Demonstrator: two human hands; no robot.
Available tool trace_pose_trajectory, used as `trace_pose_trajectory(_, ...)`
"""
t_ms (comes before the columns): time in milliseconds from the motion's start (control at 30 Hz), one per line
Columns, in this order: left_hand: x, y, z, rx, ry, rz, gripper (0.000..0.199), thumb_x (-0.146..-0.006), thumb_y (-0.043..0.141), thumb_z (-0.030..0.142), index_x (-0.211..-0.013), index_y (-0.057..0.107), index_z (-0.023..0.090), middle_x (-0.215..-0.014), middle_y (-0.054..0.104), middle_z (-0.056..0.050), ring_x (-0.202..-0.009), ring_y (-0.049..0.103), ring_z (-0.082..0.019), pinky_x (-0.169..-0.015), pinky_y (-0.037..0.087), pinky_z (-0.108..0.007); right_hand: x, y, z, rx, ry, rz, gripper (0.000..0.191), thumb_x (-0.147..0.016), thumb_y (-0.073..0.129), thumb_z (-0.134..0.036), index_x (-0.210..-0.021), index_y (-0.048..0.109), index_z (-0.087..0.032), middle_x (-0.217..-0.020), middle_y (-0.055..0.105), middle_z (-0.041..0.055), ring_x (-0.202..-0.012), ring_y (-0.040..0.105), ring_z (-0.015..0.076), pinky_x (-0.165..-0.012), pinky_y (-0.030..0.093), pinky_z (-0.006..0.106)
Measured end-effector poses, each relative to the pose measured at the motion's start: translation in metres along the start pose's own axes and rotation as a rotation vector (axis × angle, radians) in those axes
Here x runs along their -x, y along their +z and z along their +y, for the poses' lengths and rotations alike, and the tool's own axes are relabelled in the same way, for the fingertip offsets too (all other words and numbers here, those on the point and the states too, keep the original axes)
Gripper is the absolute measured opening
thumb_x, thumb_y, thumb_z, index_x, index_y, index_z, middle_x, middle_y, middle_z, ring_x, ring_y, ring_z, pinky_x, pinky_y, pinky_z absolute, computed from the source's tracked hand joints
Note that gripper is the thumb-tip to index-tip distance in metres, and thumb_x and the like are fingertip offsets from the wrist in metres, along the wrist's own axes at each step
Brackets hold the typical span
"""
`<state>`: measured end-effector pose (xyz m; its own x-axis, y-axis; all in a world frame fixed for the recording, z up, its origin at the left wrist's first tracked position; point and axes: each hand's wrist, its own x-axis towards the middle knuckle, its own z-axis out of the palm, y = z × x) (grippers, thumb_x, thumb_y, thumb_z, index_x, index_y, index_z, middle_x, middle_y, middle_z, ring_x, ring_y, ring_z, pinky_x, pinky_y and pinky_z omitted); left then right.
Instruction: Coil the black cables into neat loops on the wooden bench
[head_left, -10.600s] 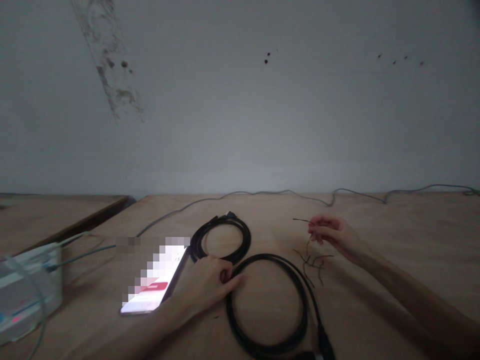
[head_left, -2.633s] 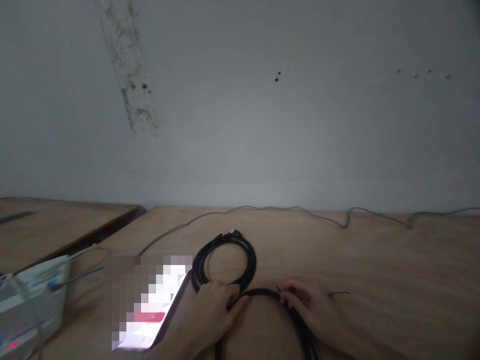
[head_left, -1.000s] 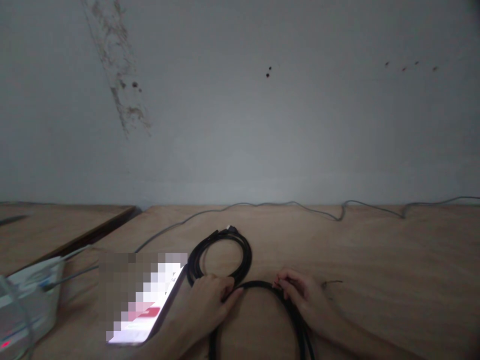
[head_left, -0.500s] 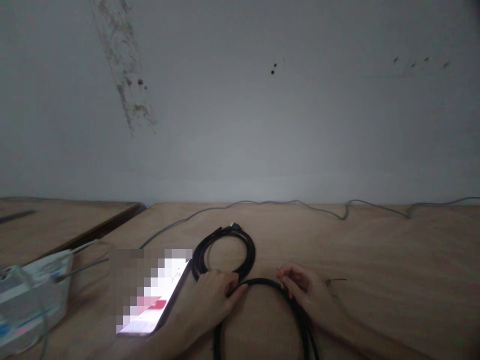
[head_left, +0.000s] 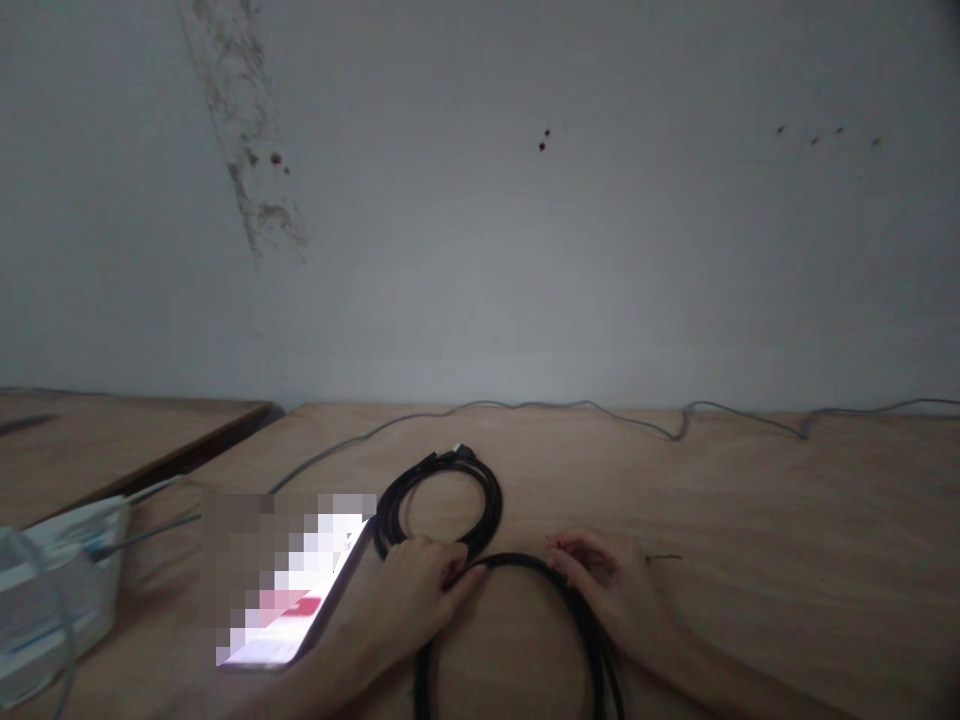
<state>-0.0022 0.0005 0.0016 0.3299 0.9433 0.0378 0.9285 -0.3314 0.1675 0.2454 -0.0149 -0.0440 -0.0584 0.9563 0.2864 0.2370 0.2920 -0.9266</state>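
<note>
Two loops of black cable lie on the wooden table: a small coiled black cable [head_left: 491,507] with a connector [head_left: 463,452] at its far side, and a larger black cable loop [head_left: 592,655] nearer to me. My left hand [head_left: 424,585] rests where the two loops meet, its fingers and thumb closed on the cable. At the larger loop's upper right, my right hand [head_left: 600,575] has thumb and index fingertips drawn together just over the cable. What sits between those fingertips is too small to make out. A short thin dark tie [head_left: 664,557] lies just right of that hand.
A lit phone or tablet screen [head_left: 300,610], partly pixelated, lies left of my left forearm. Farther left stands a white plastic container [head_left: 90,600] with cords. A thin grey cord [head_left: 345,448] runs along the table's back edge by the wall [head_left: 480,250]. A gap [head_left: 172,460] separates two tabletops.
The whole view has shifted slightly, so most things appear a little farther left. My left hand keeps its place on the cable; the right fingertips stay by the larger loop with little change.
</note>
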Motion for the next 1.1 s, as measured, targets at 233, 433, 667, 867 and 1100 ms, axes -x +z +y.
trace_pose_trajectory(233,-0.001,-0.003,0.002,-0.020,-0.010,-0.031,0.043,-0.098,0.044,0.050,-0.069,0.056,0.020,-0.072,0.065,-0.002,-0.068,0.060,-0.018,-0.057,0.025,-0.029,-0.002,0.001,0.009,-0.055,0.062,-0.028,0.036,-0.089,0.063,-0.055,-0.098,0.075,-0.022,-0.093,0.076,0.0079,-0.085,0.070,0.0248,-0.078,0.055,0.035)
trace_pose_trajectory(433,-0.001,0.002,-0.003,-0.012,0.028,0.011,0.043,-0.098,0.046,0.050,-0.069,0.057,0.021,-0.071,0.065,0.000,-0.067,0.059,-0.018,-0.057,0.025,-0.029,-0.004,-0.002,0.017,-0.047,0.013,-0.129,0.036,-0.094,0.056,-0.055,-0.091,0.070,-0.021,-0.085,0.072,0.0044,-0.079,0.065,0.0211,-0.074,0.051,0.032)
trace_pose_trajectory(667,0.000,0.000,-0.002,-0.001,0.024,0.012,0.044,-0.099,0.045,0.050,-0.068,0.056,0.021,-0.071,0.065,-0.001,-0.066,0.059,-0.017,-0.057,0.024,-0.028,-0.001,-0.005,0.020,-0.009,0.042,-0.191,0.038,-0.099,0.048,-0.054,-0.096,0.067,-0.021,-0.087,0.070,0.0034,-0.076,0.062,0.0188,-0.069,0.047,0.030)
trace_pose_trajectory(867,-0.001,0.000,-0.002,-0.010,0.014,-0.001,0.043,-0.098,0.046,0.049,-0.068,0.056,0.021,-0.070,0.065,-0.001,-0.067,0.059,-0.018,-0.058,0.025,-0.028,-0.001,-0.005,0.019,0.004,0.024,-0.132,0.036,-0.098,0.047,-0.055,-0.096,0.066,-0.024,-0.080,0.067,0.0014,-0.068,0.058,0.0174,-0.063,0.045,0.028)
trace_pose_trajectory(1100,0.000,-0.003,0.001,-0.015,-0.003,-0.014,0.042,-0.098,0.046,0.049,-0.069,0.056,0.020,-0.073,0.066,-0.002,-0.071,0.061,-0.020,-0.059,0.025,-0.029,-0.001,-0.005,0.017,0.009,0.013,-0.127,0.029,-0.097,0.050,-0.048,-0.088,0.064,-0.024,-0.080,0.065,0.0015,-0.071,0.059,0.0181,-0.065,0.046,0.028)
